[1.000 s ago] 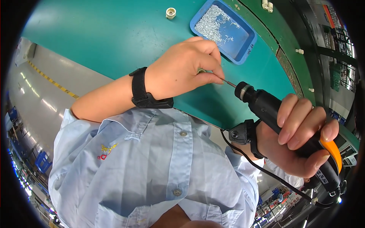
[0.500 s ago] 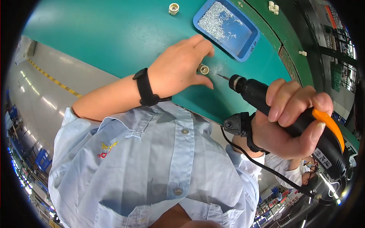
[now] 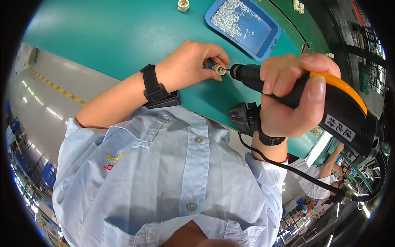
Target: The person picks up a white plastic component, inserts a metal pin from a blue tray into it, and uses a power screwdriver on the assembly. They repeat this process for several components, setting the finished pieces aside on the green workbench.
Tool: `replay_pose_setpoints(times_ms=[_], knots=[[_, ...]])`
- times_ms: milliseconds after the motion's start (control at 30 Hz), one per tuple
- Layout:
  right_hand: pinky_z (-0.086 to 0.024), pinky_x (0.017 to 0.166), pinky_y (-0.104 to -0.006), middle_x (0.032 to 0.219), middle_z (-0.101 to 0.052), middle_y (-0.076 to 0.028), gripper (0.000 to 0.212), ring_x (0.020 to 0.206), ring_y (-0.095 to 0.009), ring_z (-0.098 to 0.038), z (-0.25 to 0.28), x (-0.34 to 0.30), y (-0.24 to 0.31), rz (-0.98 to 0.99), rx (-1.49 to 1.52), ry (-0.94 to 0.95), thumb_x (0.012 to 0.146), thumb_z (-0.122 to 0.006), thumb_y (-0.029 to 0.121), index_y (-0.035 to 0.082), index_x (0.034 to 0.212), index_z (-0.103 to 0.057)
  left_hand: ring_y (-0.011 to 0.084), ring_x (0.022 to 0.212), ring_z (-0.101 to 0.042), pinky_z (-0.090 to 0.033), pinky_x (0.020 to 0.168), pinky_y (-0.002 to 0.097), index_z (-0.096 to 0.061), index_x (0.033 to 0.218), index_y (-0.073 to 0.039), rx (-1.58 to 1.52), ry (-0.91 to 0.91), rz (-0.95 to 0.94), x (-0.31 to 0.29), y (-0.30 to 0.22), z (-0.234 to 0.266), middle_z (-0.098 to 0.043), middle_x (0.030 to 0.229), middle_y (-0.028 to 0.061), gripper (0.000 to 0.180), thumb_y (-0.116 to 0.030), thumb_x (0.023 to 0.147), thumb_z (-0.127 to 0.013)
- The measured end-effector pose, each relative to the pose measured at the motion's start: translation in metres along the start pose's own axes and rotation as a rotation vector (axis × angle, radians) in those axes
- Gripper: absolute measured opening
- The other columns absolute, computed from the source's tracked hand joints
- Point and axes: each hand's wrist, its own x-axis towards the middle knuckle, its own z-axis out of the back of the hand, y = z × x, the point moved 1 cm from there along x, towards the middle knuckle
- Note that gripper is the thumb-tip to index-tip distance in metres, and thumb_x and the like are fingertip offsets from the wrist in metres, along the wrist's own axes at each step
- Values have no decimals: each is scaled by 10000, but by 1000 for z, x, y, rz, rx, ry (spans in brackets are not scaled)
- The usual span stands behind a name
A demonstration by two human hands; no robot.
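My left hand [image 3: 188,65] pinches a small cream-coloured round fitting [image 3: 220,70], like a lamp socket, between thumb and fingers just above the green table. The fitting's open end faces right. My right hand [image 3: 294,96] is wrapped round a black electric screwdriver [image 3: 249,77] with an orange lever along its handle. Its bit points left into or against the fitting's opening; the exact contact is too small to make out. A black cable runs from the screwdriver's rear end.
A blue tray [image 3: 269,48] of small silvery screws or pins [image 3: 230,18] lies beyond my hands on the green table [image 3: 107,31]. Another cream fitting [image 3: 183,5] stands at the far edge of view. More white pieces [image 3: 299,7] lie at far right. A co-worker [image 3: 314,177] sits at lower right.
My left fingers have closed on the cream fitting. My right hand has brought the screwdriver up and left, so its bit now reaches the fitting's opening.
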Motion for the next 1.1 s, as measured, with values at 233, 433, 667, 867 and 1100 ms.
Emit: replay_pose_setpoints(times_ms=[233, 433, 667, 867, 1100], knots=[[-388, 508, -326, 567, -413, -38, 248, 467, -154, -413, -5, 2, -4, 12, -62, 22, 929, -455, 255, 26, 1022, -476, 200, 838, -686, -537, 731, 296, -660, 972, -19, -37, -10, 10, 0, 6, -4, -706, 901, 98, 304, -1, 691, -773], [-391, 486, -319, 557, -405, -40, 213, 449, -146, -417, -8, 1, -5, 5, -76, 46, 925, -479, 248, 38, 941, -451, 224, 824, -678, -528, 725, 316, -654, 973, -20, -35, -7, -15, 0, 6, -5, -701, 891, 100, 289, -21, 706, -766], [-398, 473, -309, 564, -439, -40, 220, 455, -145, -449, -9, -4, -3, 23, -174, 69, 925, -507, 249, 39, 954, -445, 262, 790, -661, -514, 700, 339, -649, 938, -31, 44, 15, -21, -1, 0, -5, -687, 854, 105, 247, -38, 713, -750], [-342, 486, -290, 594, -442, 18, 296, 470, -104, -413, 24, 13, 17, 159, 223, 168, 918, -497, 334, 64, 1035, -530, 233, 796, -635, -504, 705, 335, -652, 947, -48, 122, -41, -93, -7, -4, -7, -672, 865, 72, 221, -30, 742, -733], [-413, 549, -325, 596, -446, -24, 237, 511, -147, -437, 59, 63, -22, 295, -119, -287, 905, -520, 249, 17, 942, -550, 265, 989, -598, -502, 827, 350, -637, 991, -66, 212, 100, -125, -8, -15, -3, -633, 1062, 65, 320, -111, 712, -787]])
